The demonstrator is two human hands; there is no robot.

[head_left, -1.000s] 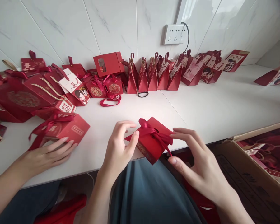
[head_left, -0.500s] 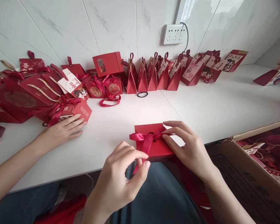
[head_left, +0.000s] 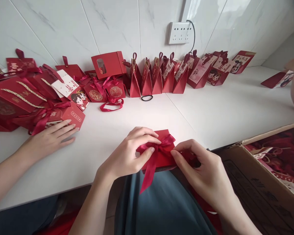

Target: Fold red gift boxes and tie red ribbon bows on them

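A small red gift box [head_left: 167, 160] sits at the counter's front edge, right before me. Around it runs a shiny crimson ribbon [head_left: 150, 169], tied in a bow, with one tail hanging over the front. My left hand [head_left: 129, 151] is closed on the bow's left loop, thumb and fingertips near the knot. On the right side of the box, the thumb and index finger of my right hand [head_left: 202, 166] pinch together at the ribbon's other side; the hand partly hides what they hold.
Another person's hand [head_left: 54, 138] rests on a red hexagonal box [head_left: 73, 116] at left. Red gift boxes [head_left: 134, 83] line the tiled wall, with a power socket [head_left: 179, 33] above. An open cardboard box [head_left: 257, 176] of red packaging stands at right, beside the white counter [head_left: 186, 114].
My left hand has left the hanging tail and moved up onto the bow's left loop. My right hand has dropped slightly, still pinching at the right. The view has shifted a little.
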